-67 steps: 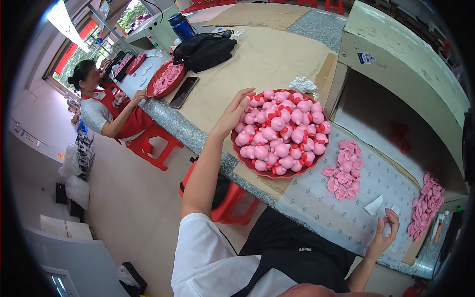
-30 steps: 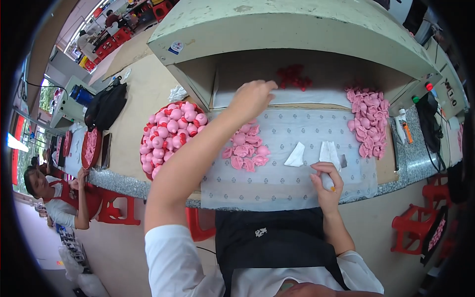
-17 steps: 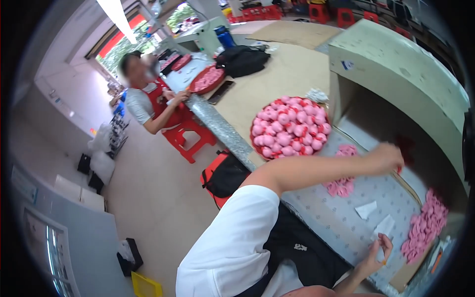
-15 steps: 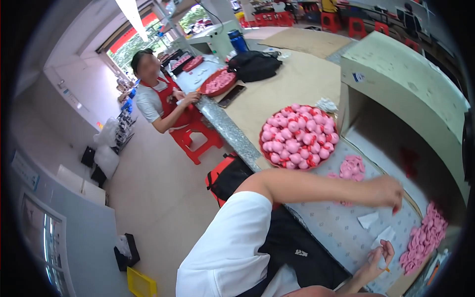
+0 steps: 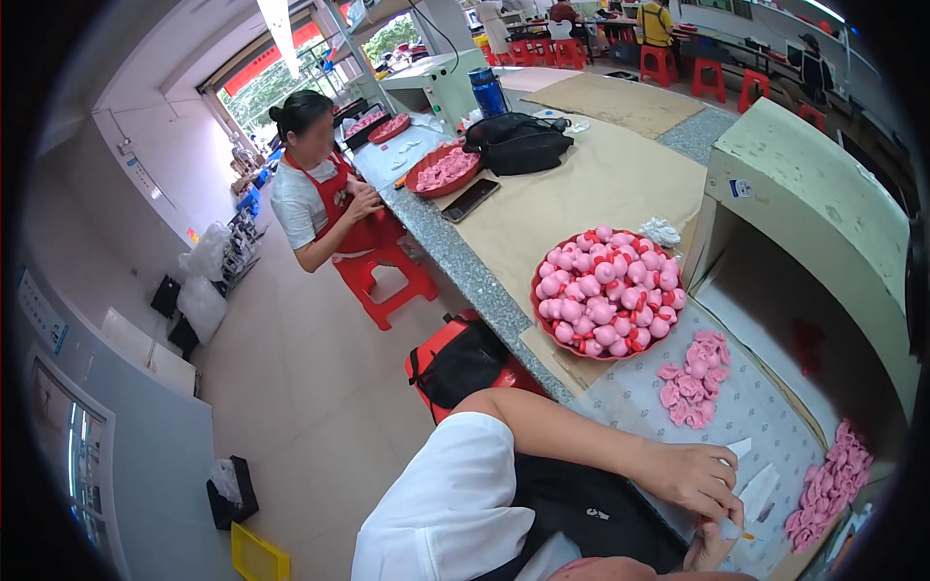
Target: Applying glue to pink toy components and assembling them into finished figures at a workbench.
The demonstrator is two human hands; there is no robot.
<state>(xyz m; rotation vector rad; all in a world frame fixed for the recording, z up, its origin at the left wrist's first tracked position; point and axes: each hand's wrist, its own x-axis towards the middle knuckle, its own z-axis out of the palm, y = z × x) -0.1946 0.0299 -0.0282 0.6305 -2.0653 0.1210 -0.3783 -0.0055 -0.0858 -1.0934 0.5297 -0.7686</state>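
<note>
My left hand [image 5: 693, 477] reaches across from the left, its fingers bent inward and meeting my right hand [image 5: 712, 550] at the bench's near edge. Both hands look closed, and whatever lies between the fingertips is too small to name. A whitish patch shows at the right thumb, and a thin orange-tipped thing [image 5: 747, 535] sticks out beside it. White paper pieces [image 5: 761, 487] lie next to the fingers. Beyond the left hand sits a loose pile of pink soft-looking pieces [image 5: 695, 382]. Another pink heap [image 5: 831, 489] lies to the right.
A red bowl [image 5: 539, 315] full of round pink pieces with red parts stands on the bench. A pale green machine housing [image 5: 785, 184] arches over the right side. Farther off are a phone [image 5: 471, 201], a black bag [image 5: 518, 145] and a seated co-worker [image 5: 329, 189] in a red apron.
My left hand has come back from above the bench near the housing to meet my right hand. The small pink pieces that its arm covered now show. The whole view has shifted slightly.
</note>
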